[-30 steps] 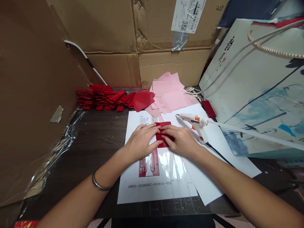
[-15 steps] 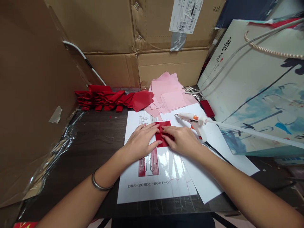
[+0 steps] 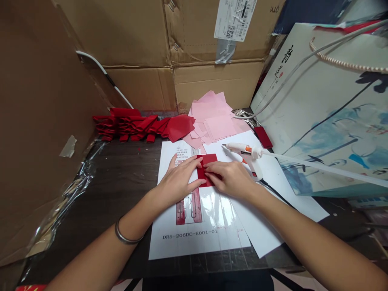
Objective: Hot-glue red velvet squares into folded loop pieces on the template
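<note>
A small folded red piece (image 3: pixel 209 160), which looks like fabric, lies flat on a white printed sheet (image 3: pixel 169 250). My left hand (image 3: pixel 177 182) rests over the sheet with its fingers stretched out and apart. Its thumb and fingertips touch the left edge of the red piece. My right hand (image 3: pixel 232 178) presses on the piece from the right, with thumb and fingers bent together on a fold. Part of the fold is hidden under my fingertips. A white glue gun (image 3: pixel 247 151) lies just beyond my right hand.
Red folded pieces (image 3: pixel 136 125) are heaped at the back left, beside a pile of pink paper squares (image 3: pixel 220 127). Metal clips (image 3: pixel 247 117) and a dark red piece (image 3: pixel 263 136) lie further right. Cardboard walls (image 3: pixel 136 40) and a large paper bag (image 3: pixel 318 121) enclose the table.
One finger of my left hand has risen and spread from the others. My right hand stays bent on the red piece. The whole view has shifted slightly.
</note>
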A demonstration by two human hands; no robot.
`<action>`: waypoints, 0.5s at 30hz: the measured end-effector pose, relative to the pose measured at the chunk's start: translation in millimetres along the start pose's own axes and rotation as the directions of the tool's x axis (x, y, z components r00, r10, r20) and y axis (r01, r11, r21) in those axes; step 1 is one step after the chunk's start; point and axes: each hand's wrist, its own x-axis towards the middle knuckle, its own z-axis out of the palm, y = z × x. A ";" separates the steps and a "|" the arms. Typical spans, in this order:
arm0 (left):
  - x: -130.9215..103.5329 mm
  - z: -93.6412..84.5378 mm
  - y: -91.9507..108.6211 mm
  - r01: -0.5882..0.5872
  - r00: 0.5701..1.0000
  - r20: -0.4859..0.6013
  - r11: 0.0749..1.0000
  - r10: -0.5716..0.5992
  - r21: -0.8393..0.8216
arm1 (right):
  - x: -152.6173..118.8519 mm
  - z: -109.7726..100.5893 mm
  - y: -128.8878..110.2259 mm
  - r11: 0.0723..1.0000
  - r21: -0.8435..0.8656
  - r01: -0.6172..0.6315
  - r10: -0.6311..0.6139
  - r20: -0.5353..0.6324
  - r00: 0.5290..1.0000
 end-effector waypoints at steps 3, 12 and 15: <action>0.0 1.5 -2.8 -0.021 0.999 -0.027 1.000 0.021 0.009 | -1.0 -0.5 1.1 0.999 -0.004 0.033 -0.033 0.020 0.999; 4.0 4.0 -7.5 -0.069 0.996 -0.059 0.997 0.071 0.031 | -4.1 -8.5 8.7 0.993 -0.100 -0.056 0.060 0.039 0.997; 5.2 4.7 -5.8 -0.077 0.996 -0.033 0.997 0.078 0.030 | -3.5 -8.9 8.2 0.990 -0.129 -0.054 0.060 0.041 0.997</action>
